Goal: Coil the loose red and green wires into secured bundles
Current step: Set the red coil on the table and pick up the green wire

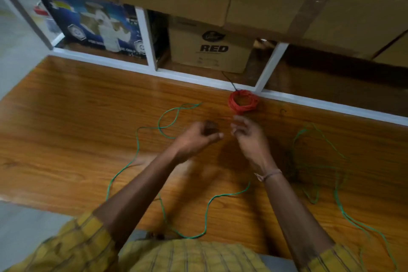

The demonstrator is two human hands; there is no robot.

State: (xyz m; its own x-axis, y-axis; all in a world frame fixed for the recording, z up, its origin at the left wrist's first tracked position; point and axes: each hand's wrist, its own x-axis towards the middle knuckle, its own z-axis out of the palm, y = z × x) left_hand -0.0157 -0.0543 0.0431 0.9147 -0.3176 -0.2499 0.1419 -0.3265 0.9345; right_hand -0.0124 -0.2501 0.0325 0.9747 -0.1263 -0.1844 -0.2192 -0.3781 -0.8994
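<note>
Red wire [243,102] sits coiled at the back edge of the counter [66,99], its tail running toward both hands. Left hand [195,138] is curled tight, right hand [249,137] has fingers loosely bent near the tail; whether either pinches it, I cannot tell. Securing the red bundle looks in hand. Green wire [136,146] sprawls loose; next comes gathering it.

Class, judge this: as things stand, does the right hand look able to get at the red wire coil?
Probably yes. The right hand hovers just short of the red wire coil, with only bare wooden table between them; the left hand is off to the side.
</note>
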